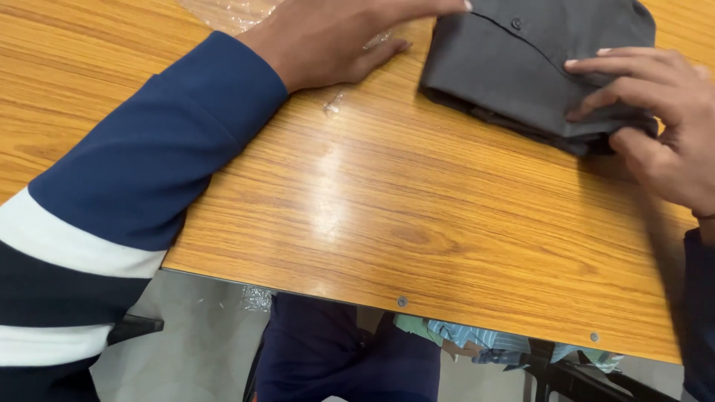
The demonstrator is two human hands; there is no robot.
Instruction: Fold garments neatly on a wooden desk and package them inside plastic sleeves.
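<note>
- Navy sleeve with white bands [112, 201] lies nearest, leading up to the left hand [328, 41].
- Left hand: flat, fingers spread wide, holding nothing; fingertips touch the near edge of the folded dark grey buttoned shirt [521, 59].
- Crinkled clear plastic wrapper [231, 11] lies under and behind this hand.
- Right hand [655, 112]: thumb and fingers pinch the shirt's folded corner.
- Shirt rests between both hands on the wood-grain laminate table [417, 223].
</note>
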